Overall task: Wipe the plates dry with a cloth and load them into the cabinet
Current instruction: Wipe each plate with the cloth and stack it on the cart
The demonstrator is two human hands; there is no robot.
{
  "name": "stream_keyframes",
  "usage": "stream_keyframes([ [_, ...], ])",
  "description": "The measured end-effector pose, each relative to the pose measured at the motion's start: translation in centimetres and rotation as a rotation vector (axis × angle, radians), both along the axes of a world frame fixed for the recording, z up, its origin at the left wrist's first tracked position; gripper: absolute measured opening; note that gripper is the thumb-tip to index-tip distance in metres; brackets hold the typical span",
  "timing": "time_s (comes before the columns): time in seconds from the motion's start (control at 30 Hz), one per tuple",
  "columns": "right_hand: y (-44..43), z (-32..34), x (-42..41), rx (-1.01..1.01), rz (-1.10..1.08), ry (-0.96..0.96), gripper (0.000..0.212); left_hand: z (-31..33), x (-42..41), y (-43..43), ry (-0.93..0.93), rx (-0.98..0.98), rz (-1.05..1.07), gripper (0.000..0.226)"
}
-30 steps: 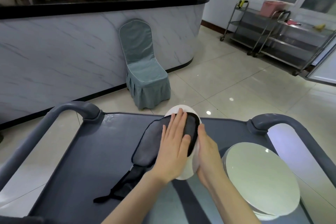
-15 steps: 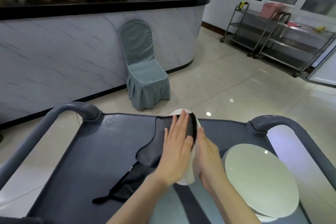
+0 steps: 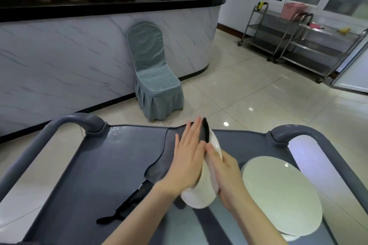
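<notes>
Plate on edge, mid-wipe, above the middle of the cart

Plate is stood up on its rim, clear of the stack of plates at the cart's right edge. I judge it stiff, glazed, slippery if damp and breakable, so best held by the rim. Left hand has straight fingers held together, pressing the cloth flat on its face. Right hand grips the rim, thumb over the edge. The wiped face and the right fingers behind it are hidden. No cabinet in view.
</notes>
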State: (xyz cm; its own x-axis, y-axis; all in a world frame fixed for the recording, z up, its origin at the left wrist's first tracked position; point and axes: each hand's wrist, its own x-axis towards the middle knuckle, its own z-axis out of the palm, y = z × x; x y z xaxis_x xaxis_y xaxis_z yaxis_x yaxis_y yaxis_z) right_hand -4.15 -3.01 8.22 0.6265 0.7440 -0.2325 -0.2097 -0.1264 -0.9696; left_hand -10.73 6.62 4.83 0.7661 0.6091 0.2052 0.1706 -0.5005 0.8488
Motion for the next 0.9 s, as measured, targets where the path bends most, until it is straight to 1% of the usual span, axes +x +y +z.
stream_keyframes([
  [0.07,-0.4,0.0,0.2,-0.035,0.002,0.001,0.023,0.1,0.1,1.8,0.003,-0.109,0.018,0.048],
  [0.17,-1.1,0.4,1.5,-0.025,-0.058,0.093,0.024,-0.5,-1.4,3.0,0.009,-0.161,0.03,0.051],
  [0.2,-1.4,0.6,2.1,-0.004,-0.077,0.122,0.03,-0.9,-2.2,2.8,0.012,-0.16,0.029,0.053],
  [0.27,-2.1,0.6,3.1,0.033,-0.091,0.168,0.046,-1.6,-3.6,2.1,0.022,-0.157,0.027,0.056],
  [0.3,-2.4,0.6,3.4,0.043,-0.08,0.184,0.048,-1.8,-3.9,1.7,0.027,-0.151,0.027,0.057],
  [0.37,-2.6,0.4,3.6,0.053,-0.041,0.193,0.042,-1.4,-3.6,1.1,0.037,-0.098,0.015,0.058],
  [0.43,-2.1,0.5,3.2,0.033,-0.008,0.171,0.037,-0.4,-2.8,0.7,0.047,0.003,-0.031,0.058],
  [0.57,-1.3,0.6,2.6,0.003,0.035,0.165,0.04,0.6,-1.7,1.2,0.091,0.201,-0.111,0.057],
  [0.63,-1.4,0.5,2.9,0.006,0.014,0.164,0.042,0.3,-2.0,1.9,0.086,0.233,-0.131,0.056],
  [0.67,-1.6,0.4,3.2,0.006,-0.005,0.159,0.044,-0.1,-2.3,2.1,0.072,0.208,-0.122,0.055],
  [0.73,-2.1,0.2,3.8,0.023,-0.038,0.171,0.047,-1.1,-2.9,2.2,0.053,0.09,-0.061,0.056],
  [0.8,-2.6,0.3,4.3,0.057,-0.047,0.195,0.042,-1.9,-3.4,1.8,0.04,-0.021,-0.011,0.059],
  [0.83,-2.6,0.4,4.4,0.065,-0.049,0.198,0.04,-2.0,-3.4,1.3,0.04,-0.03,-0.004,0.061],
  [0.9,-2.4,0.6,4.4,0.062,-0.036,0.199,0.036,-1.7,-2.9,0.5,0.048,0.036,-0.015,0.064],
])
